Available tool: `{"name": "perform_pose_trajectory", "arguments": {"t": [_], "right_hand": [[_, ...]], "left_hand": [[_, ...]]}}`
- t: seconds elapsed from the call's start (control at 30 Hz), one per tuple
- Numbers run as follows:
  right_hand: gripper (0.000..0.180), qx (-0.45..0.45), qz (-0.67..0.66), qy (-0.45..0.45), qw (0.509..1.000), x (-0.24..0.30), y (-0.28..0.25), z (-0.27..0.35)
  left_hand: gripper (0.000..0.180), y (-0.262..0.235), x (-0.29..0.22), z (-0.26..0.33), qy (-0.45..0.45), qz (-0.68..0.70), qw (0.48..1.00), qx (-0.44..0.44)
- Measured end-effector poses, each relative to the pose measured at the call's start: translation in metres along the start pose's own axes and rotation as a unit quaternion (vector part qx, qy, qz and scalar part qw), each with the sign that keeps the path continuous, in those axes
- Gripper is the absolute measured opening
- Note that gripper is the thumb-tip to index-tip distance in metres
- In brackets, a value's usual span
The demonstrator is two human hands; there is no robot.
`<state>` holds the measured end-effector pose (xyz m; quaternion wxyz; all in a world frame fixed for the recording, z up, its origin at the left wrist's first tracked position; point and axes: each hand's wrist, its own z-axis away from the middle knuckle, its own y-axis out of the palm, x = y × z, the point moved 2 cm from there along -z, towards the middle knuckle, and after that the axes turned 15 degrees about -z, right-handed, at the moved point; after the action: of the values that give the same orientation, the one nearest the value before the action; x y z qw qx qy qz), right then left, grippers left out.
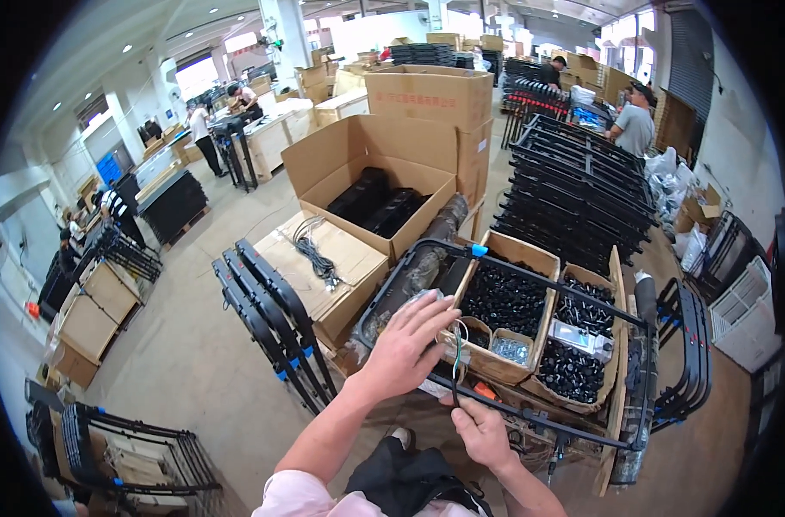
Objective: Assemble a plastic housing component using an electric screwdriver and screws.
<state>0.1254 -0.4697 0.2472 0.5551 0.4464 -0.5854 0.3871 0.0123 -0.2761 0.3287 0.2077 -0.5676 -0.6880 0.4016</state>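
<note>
My left hand point(405, 343) reaches over the near left side of a black tubular frame point(543, 422), its fingers stretched out. Beside its fingertips, thin white and green wires point(458, 349) rise from the end of a black cable point(455, 389). Lower and to the right, my right hand point(483, 431) is closed on that cable between thumb and fingers. The frame lies across open cartons of small parts. Behind my hands, one carton point(541, 366) holds many black knob-like pieces point(506, 297) and a small tray of silvery hardware point(510, 347).
Another carton point(615, 379) of black parts stands to the right, with a white packet point(579, 338) in it. Folded black frames point(276, 314) stand at left. A coiled grey cable point(313, 254) lies on a closed box. Stacked frames point(573, 198) and a person point(634, 121) are farther back.
</note>
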Motion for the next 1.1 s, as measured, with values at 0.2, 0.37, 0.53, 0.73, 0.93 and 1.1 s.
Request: {"name": "perform_pose_trajectory", "arguments": {"t": [0.2, 0.37, 0.53, 0.73, 0.93, 1.1], "right_hand": [[0.029, 0.016, 0.090, -0.015, 0.996, -0.008, 0.008, 0.005], [0.030, -0.019, 0.188, -0.005, 0.982, -0.018, 0.015, 0.002], [0.030, -0.080, 0.239, -0.048, 0.967, -0.047, 0.032, -0.014], [0.030, -0.095, 0.254, -0.032, 0.962, -0.067, 0.064, -0.042], [0.028, -0.055, 0.238, 0.075, 0.967, -0.079, 0.083, -0.067], [0.028, -0.025, 0.254, 0.112, 0.960, -0.082, 0.097, -0.077]], "left_hand": [[0.052, 0.023, 0.027, 0.011, 0.023, 0.064, 0.991, 0.115], [0.038, 0.048, 0.050, 0.022, -0.101, 0.179, 0.962, 0.180], [0.025, 0.054, 0.070, 0.049, -0.169, 0.159, 0.960, 0.154], [0.019, 0.069, 0.112, 0.091, -0.279, 0.324, 0.885, 0.184], [0.016, 0.087, 0.155, 0.134, -0.356, 0.584, 0.711, 0.161], [0.023, 0.069, 0.175, 0.131, -0.369, 0.312, 0.858, 0.174]]}}
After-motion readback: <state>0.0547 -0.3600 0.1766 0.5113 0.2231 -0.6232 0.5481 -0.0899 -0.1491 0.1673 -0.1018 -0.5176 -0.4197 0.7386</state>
